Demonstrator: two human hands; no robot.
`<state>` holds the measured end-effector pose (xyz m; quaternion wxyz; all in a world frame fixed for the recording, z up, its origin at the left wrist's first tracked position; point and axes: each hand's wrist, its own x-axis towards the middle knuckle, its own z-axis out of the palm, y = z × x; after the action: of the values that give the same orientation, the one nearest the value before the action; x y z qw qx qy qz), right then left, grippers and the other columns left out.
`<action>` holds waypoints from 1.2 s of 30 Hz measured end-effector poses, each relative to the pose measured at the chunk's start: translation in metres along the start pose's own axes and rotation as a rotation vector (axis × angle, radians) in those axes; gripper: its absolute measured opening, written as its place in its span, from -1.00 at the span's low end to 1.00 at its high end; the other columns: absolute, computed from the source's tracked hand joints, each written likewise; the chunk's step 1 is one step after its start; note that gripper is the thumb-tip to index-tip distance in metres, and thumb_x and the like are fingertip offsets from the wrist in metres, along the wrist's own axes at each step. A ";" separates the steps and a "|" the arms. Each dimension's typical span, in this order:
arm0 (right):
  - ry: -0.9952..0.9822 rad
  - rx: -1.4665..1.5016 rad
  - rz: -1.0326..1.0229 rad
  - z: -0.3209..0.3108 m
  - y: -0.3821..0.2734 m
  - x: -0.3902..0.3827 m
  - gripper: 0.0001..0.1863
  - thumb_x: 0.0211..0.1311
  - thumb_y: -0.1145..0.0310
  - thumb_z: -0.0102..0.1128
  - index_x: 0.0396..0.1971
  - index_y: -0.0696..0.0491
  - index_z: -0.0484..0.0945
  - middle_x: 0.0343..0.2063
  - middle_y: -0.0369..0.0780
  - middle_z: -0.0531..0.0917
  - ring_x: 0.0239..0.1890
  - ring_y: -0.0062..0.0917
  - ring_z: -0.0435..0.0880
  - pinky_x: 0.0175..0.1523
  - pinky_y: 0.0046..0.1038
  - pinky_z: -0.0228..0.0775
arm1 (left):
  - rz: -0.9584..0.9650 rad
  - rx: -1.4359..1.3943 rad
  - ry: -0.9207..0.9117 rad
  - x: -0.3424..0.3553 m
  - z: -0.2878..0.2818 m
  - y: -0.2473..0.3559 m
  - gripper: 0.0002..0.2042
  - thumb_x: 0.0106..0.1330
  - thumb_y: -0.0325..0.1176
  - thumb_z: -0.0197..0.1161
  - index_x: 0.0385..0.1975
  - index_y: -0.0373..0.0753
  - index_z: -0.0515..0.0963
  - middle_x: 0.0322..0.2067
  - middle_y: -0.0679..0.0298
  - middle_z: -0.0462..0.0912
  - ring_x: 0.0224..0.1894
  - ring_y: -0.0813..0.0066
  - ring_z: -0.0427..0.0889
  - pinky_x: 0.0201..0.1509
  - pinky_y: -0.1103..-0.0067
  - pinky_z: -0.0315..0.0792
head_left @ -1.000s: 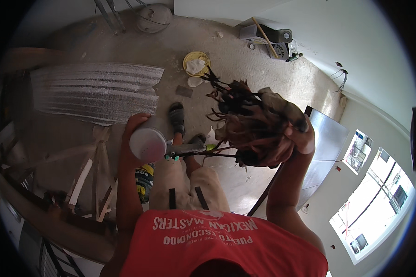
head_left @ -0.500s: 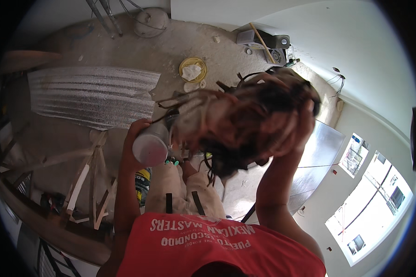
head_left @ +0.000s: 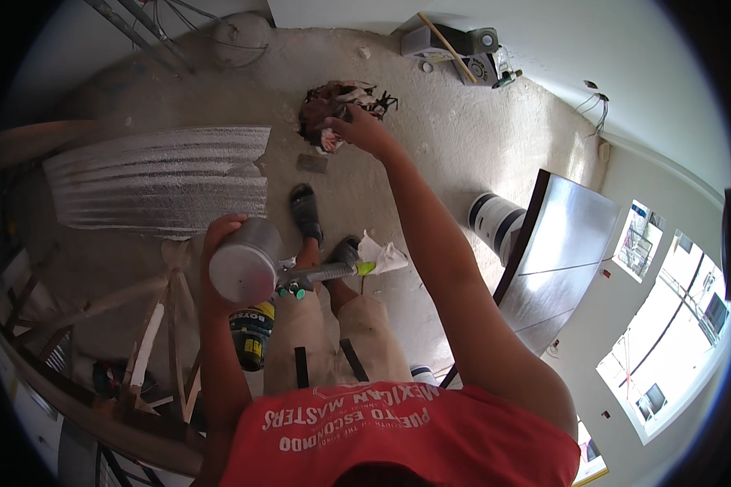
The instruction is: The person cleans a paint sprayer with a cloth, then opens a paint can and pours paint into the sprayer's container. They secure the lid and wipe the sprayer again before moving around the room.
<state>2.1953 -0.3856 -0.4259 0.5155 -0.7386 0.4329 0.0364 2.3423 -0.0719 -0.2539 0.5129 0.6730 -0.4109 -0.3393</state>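
Observation:
My left hand [head_left: 223,231] is wrapped round a spray gun [head_left: 304,278] with a rounded grey metal cup [head_left: 246,261] and small green knobs. The cup faces up towards me. White paper or cloth [head_left: 384,254] shows by the gun's far end, beside a yellow-green patch. Stretched out ahead, my right hand [head_left: 359,130] grips the near right side of a crumpled bundle of dark red, black and white rags [head_left: 323,114]. The bundle is down at or near the floor; its underside is hidden.
A corrugated silvery sheet [head_left: 158,178] lies at the left, above wooden trestle legs [head_left: 170,333]. A small grey block [head_left: 312,163] lies before my feet. To the right are a white bucket [head_left: 493,223] and a glossy panel [head_left: 560,252]. Boxes [head_left: 479,66] stand by the far wall.
My right hand has carried the rags from close in front of me forward and down towards the floor. The yellow round tub seen earlier no longer shows. My left hand still holds the spray gun.

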 end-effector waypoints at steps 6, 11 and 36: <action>-0.553 0.061 -0.111 -0.053 -0.042 -0.163 -0.45 0.44 0.01 0.06 0.21 0.11 0.49 0.18 -0.08 0.56 0.23 -0.23 0.52 0.32 -0.30 0.31 | 0.066 0.038 -0.112 -0.003 0.009 0.033 -0.05 -0.24 -0.31 0.62 0.27 -0.12 0.21 0.18 0.13 0.39 0.25 0.18 0.39 0.34 0.28 0.29; -0.616 0.279 -0.002 -0.089 -0.006 -0.287 -0.44 0.44 -0.05 0.05 0.19 0.08 0.53 0.16 -0.05 0.57 0.24 -0.25 0.50 0.32 -0.32 0.28 | 0.104 -0.119 -0.195 -0.007 0.030 0.091 -0.07 -0.30 -0.36 0.63 0.23 -0.17 0.29 0.15 0.15 0.43 0.23 0.20 0.43 0.35 0.33 0.31; 0.686 0.141 -0.010 -0.091 -0.148 -0.740 -0.83 0.29 0.35 0.26 -0.27 0.15 0.60 -0.35 -0.12 0.63 -0.32 -0.20 0.65 -0.21 -0.29 0.46 | 0.071 -0.144 -0.936 -0.023 0.193 0.343 -0.17 -0.11 -0.26 0.64 0.23 -0.32 0.38 0.06 0.17 0.59 0.12 0.36 0.54 0.26 0.41 0.40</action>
<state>1.7991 0.0016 0.0942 0.3902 -0.6725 0.5786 -0.2465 2.0924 -0.1770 0.0327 0.3292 0.3962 -0.5960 -0.6160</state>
